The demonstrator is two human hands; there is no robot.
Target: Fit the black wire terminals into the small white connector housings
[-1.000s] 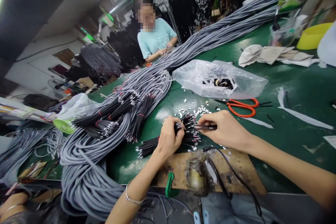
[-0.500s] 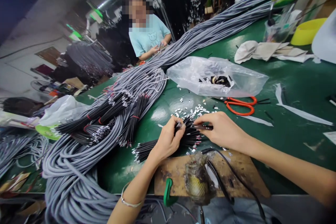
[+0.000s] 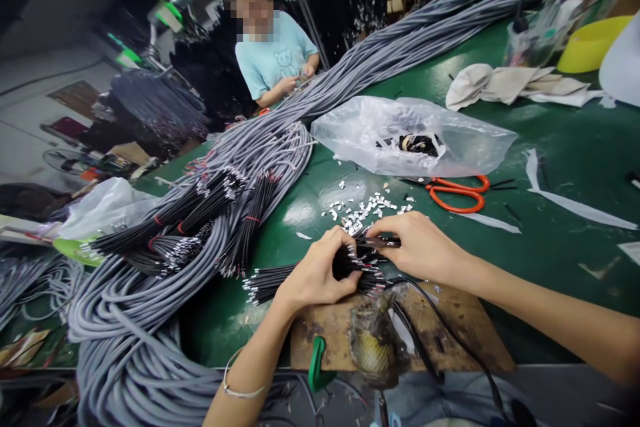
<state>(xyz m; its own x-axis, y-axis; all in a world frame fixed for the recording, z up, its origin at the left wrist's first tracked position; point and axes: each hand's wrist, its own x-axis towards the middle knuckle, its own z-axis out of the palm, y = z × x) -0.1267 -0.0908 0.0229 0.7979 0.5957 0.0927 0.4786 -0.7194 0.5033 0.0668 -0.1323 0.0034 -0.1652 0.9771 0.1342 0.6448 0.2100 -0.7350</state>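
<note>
My left hand [image 3: 320, 270] is closed around a bundle of short black wires [image 3: 270, 282] with pale and reddish stripped ends, lying on the green table [image 3: 565, 167]. Fingers and thumb of my right hand [image 3: 423, 243] pinch a slim dark tool [image 3: 384, 242], perhaps tweezers. Its tip is close to the wire ends beside my left hand. Just beyond both hands lie small white scraps [image 3: 367, 210]. My palms hide part of the bundle.
A wooden board [image 3: 465, 327] with a green clamp [image 3: 316, 360] sits at the near edge. Orange-handled scissors [image 3: 457, 195] and a clear plastic bag [image 3: 345, 127] lie beyond. Grey cables [image 3: 135, 307] and tied black wire bundles [image 3: 165, 223] fill the left. A person [image 3: 275, 53] works opposite.
My left hand has shifted from pinching at the wire ends to wrapping around the bundle, lower down. My right hand stays near the wire ends with the tool. The view has tilted slightly.
</note>
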